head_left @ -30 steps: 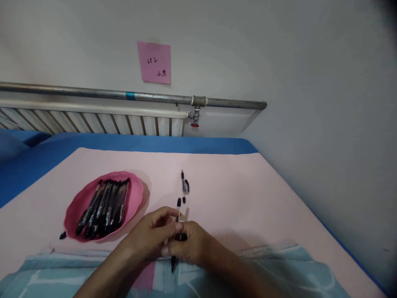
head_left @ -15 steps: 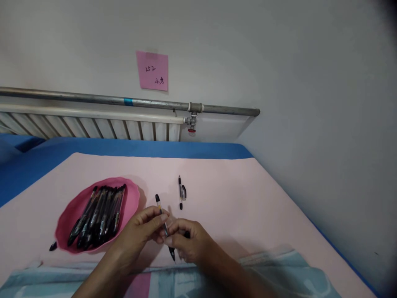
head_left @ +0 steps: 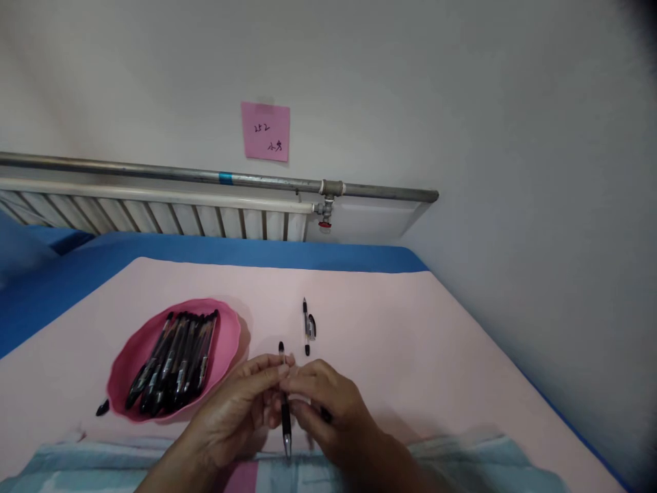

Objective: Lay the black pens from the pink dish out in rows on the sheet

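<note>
In front of me, my left hand (head_left: 239, 397) pinches an uncapped gel pen (head_left: 286, 418) between thumb and fingers. The pen's tip points down toward me and its black end cap points away. My right hand (head_left: 333, 400) is closed against the same pen from the right. A dark piece (head_left: 325, 414), possibly the pen's cap, shows among its curled fingers, partly hidden. Beyond my hands, a second uncapped pen (head_left: 304, 308) lies on the pink table cover, with a clear-and-black pen cap (head_left: 312, 327) beside it.
A pink bowl (head_left: 233, 342) at the left holds several black pens (head_left: 174, 363). A small black piece (head_left: 102, 408) lies at its left side. Light-blue cloth (head_left: 472, 459) covers the near edge. A radiator (head_left: 205, 220) and pipe stand behind the table (head_left: 390, 322).
The view has shifted slightly, moving the scene right and down. The held pen has turned more upright in view, its tip nearer me. My right fingers have moved up along the barrel.
</note>
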A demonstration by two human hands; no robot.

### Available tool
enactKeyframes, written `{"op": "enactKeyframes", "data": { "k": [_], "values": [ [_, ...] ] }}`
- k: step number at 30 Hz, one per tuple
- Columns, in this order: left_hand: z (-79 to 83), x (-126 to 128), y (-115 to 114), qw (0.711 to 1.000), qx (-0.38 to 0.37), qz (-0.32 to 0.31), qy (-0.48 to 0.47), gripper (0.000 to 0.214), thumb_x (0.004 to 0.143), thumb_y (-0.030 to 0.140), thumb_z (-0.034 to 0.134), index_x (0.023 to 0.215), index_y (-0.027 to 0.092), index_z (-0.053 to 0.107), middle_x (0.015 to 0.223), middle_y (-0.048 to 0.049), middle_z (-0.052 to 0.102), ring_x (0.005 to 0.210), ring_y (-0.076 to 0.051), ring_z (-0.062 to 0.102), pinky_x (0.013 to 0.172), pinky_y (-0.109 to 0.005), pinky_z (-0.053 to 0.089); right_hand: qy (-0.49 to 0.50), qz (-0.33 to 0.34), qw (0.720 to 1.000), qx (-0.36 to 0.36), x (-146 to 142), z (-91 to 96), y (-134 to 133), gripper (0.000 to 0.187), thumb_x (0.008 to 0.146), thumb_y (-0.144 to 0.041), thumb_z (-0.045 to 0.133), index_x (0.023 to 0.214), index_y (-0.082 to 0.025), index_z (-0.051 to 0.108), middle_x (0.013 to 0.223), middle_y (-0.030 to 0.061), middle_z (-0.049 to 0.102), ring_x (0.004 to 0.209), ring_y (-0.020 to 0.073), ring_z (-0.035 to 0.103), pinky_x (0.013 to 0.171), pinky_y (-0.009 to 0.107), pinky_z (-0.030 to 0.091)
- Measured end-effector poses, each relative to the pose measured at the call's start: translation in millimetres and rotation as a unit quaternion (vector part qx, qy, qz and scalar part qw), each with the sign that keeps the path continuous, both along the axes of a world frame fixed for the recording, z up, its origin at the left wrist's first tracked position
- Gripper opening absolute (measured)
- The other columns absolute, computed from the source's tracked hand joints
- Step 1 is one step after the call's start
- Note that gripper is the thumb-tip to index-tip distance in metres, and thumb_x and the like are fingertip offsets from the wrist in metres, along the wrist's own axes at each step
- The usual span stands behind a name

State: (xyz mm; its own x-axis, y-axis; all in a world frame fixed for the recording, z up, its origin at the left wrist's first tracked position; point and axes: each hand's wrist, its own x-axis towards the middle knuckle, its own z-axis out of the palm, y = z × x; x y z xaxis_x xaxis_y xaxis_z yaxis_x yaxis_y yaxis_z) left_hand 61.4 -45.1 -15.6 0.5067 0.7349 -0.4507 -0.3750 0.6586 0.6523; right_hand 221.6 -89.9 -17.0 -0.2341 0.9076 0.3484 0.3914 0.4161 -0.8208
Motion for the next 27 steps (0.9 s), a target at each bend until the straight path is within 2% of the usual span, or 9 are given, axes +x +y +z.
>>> {"op": "enactKeyframes", "data": {
  "k": [6, 10, 13, 15, 17, 19, 20, 23, 27],
  "values": [
    [0.2, 8.6, -4.7, 0.998, -0.034, -0.011, -0.045, 0.016, 0.068, 0.019, 0.074, 0.080, 0.011, 0.068, 0.073, -0.0047, 0.067, 0.060, -0.010, 0.060, 0.056, -0.018, 0.044, -0.111, -0.005, 0.993, 0.033, -0.1, -0.6, -1.7, 0.030, 0.084, -0.019, 0.050, 0.109, -0.030, 0.063, 0.105, 0.0068, 0.056, 0.083, 0.0150, 0.057, 0.071, 0.026, 0.046],
    [3.3, 10.6, -5.0, 0.996, -0.064, -0.003, -0.062, 0.015, 0.064, 0.017, 0.076, 0.074, 0.011, 0.067, 0.066, -0.0022, 0.065, 0.056, -0.009, 0.059, 0.054, -0.018, 0.044, -0.150, 0.002, 0.988, 0.029, -2.2, 5.4, -4.2, 0.030, 0.082, -0.017, 0.051, 0.107, -0.029, 0.063, 0.108, 0.0070, 0.055, 0.081, 0.0152, 0.058, 0.071, 0.027, 0.046],
    [1.4, 11.9, -6.4, 0.996, -0.079, 0.004, -0.051, 0.015, 0.067, 0.022, 0.074, 0.073, 0.011, 0.065, 0.061, -0.0002, 0.062, 0.051, -0.007, 0.055, 0.050, -0.016, 0.043, -0.132, -0.002, 0.991, 0.028, -2.6, 9.5, -4.3, 0.027, 0.081, -0.015, 0.050, 0.101, -0.027, 0.064, 0.105, 0.0071, 0.056, 0.081, 0.0158, 0.057, 0.071, 0.027, 0.046],
    [-1.9, 13.7, -7.6, 0.997, -0.080, 0.011, -0.022, 0.019, 0.072, 0.030, 0.070, 0.075, 0.012, 0.064, 0.058, 0.0009, 0.060, 0.043, -0.005, 0.049, 0.041, -0.014, 0.037, -0.089, -0.043, 0.995, 0.016, 1.3, 10.0, 1.7, 0.021, 0.082, -0.017, 0.048, 0.096, -0.024, 0.063, 0.094, 0.0066, 0.059, 0.076, 0.0155, 0.057, 0.069, 0.026, 0.045],
    [-5.2, 16.0, -8.6, 0.998, -0.061, 0.011, 0.010, 0.025, 0.076, 0.038, 0.064, 0.080, 0.013, 0.063, 0.058, 0.0005, 0.060, 0.037, -0.004, 0.044, 0.034, -0.013, 0.029, -0.030, -0.126, 0.991, -0.036, 10.0, 8.5, 14.8, 0.015, 0.083, -0.024, 0.047, 0.091, -0.021, 0.060, 0.075, 0.0033, 0.059, 0.065, 0.0145, 0.055, 0.062, 0.025, 0.044],
    [-7.2, 18.2, -9.0, 0.999, -0.029, 0.003, 0.029, 0.028, 0.078, 0.040, 0.060, 0.084, 0.013, 0.062, 0.059, -0.0003, 0.061, 0.036, -0.004, 0.043, 0.031, -0.013, 0.024, 0.022, -0.219, 0.969, -0.110, 21.9, 5.5, 33.7, 0.015, 0.083, -0.033, 0.049, 0.085, -0.021, 0.057, 0.063, -0.0004, 0.055, 0.055, 0.0136, 0.051, 0.053, 0.024, 0.041],
    [-7.6, 18.8, -8.9, 0.999, -0.016, 0.001, 0.034, 0.028, 0.078, 0.040, 0.059, 0.085, 0.013, 0.061, 0.058, -0.0001, 0.060, 0.036, -0.005, 0.042, 0.031, -0.013, 0.024, 0.031, -0.254, 0.957, -0.133, 27.9, 3.6, 44.0, 0.017, 0.081, -0.036, 0.051, 0.082, -0.020, 0.057, 0.064, -0.0002, 0.056, 0.056, 0.0140, 0.051, 0.052, 0.023, 0.040],
    [-7.6, 19.2, -7.8, 0.999, 0.007, -0.004, 0.046, 0.028, 0.078, 0.040, 0.058, 0.085, 0.013, 0.060, 0.058, 0.0008, 0.059, 0.036, -0.005, 0.042, 0.030, -0.013, 0.024, -0.033, -0.293, 0.939, -0.179, 40.4, -3.3, 71.0, 0.021, 0.079, -0.039, 0.050, 0.074, -0.020, 0.056, 0.064, -0.0001, 0.057, 0.058, 0.0147, 0.051, 0.052, 0.024, 0.040],
    [-9.4, 19.0, -6.4, 0.997, 0.020, -0.005, 0.070, 0.034, 0.074, 0.046, 0.060, 0.085, 0.013, 0.060, 0.058, 0.0008, 0.059, 0.037, -0.005, 0.042, 0.030, -0.014, 0.024, -0.146, -0.281, 0.930, -0.188, 40.2, -12.9, 91.2, 0.020, 0.080, -0.035, 0.047, 0.070, -0.020, 0.055, 0.064, 0.0004, 0.059, 0.058, 0.0146, 0.052, 0.055, 0.024, 0.039]
  ]
}}
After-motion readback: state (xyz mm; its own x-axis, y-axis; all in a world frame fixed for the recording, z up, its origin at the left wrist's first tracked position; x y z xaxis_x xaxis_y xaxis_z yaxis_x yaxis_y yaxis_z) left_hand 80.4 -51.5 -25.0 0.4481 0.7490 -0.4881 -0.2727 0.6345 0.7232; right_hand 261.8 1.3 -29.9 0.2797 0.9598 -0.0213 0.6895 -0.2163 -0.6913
